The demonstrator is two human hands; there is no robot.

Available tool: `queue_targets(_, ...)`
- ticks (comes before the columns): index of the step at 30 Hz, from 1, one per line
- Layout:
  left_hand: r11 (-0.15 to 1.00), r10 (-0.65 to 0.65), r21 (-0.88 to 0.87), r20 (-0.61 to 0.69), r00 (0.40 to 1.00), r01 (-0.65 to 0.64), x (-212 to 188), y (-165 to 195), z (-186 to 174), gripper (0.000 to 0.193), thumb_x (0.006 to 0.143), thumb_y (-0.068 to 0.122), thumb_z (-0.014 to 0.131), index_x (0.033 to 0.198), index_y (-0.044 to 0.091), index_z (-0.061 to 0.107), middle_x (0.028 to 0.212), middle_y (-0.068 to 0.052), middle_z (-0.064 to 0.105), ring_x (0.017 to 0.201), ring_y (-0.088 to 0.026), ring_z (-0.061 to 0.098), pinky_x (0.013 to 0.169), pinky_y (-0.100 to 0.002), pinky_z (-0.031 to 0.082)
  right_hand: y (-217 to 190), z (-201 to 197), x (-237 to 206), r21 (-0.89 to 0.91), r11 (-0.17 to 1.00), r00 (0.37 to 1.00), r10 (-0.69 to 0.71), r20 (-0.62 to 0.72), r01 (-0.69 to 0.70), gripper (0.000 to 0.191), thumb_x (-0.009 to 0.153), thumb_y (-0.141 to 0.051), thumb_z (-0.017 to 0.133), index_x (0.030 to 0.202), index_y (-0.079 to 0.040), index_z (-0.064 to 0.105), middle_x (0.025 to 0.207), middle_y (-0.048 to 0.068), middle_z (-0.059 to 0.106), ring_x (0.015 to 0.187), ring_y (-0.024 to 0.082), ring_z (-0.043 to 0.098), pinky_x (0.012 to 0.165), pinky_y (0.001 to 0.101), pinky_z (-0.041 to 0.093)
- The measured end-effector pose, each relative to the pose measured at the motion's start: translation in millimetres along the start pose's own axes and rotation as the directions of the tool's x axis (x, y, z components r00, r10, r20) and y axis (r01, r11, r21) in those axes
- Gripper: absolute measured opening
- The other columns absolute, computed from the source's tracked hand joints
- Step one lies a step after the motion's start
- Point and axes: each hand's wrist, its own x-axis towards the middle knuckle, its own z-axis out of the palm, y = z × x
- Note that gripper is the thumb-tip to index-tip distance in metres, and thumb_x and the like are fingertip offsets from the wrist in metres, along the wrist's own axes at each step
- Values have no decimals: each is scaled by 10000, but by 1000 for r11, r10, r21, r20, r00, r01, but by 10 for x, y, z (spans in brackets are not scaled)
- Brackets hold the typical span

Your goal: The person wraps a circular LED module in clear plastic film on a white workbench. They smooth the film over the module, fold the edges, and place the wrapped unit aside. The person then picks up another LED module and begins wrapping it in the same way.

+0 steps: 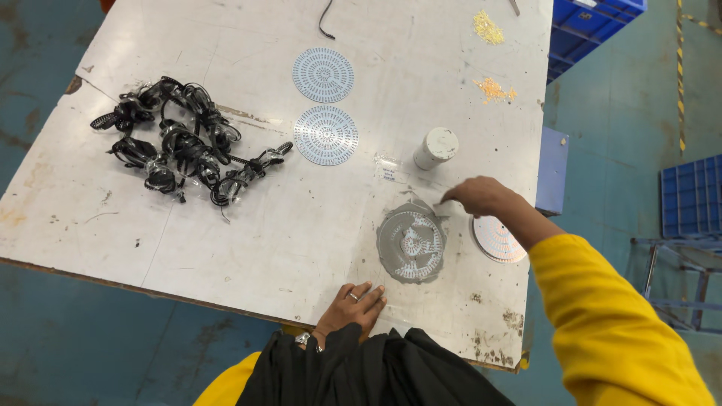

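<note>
A tangle of black cable bundles [183,148] sprawls on the desk [301,233] at the left; two perforated round plates [323,74] [326,134] lie one below the other near the middle; two little heaps of yellow bits [488,28] [494,89] sit toward the far right edge; a blue crate [590,26] stands on the teal floor [45,353] beyond.

Count on worktop [248,225]: round perforated discs, four [323,75] [326,135] [411,244] [498,240]. White cylindrical container [435,148], one. Tangled pile of black cables [184,146], one. Yellow granule heaps, two [488,28] [494,90].
</note>
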Motion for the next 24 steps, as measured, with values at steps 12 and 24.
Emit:
queue_targets(12,998,37,52,-20,999,-36,25,-31,23,314,884,122,651,1171,20,727,1311,-129,682,1219,-326,593,991,-459,442,-395,-244,29,4,960,898,-260,-354,279,553,877,31,525,1288,-302,690,1227,-32,726,1079,238,689,856,398,556)
queue_targets(24,992,77,105,-76,994,-68,19,-63,39,262,897,134,656,1134,53,732,1286,-99,683,1206,-298,595,980,-441,451,-610,-544,75,-184,909,895,-406,-184,374,569,868,9,541,1261,-369,702,1187,-84,723,1053,182,688,808,361,541)
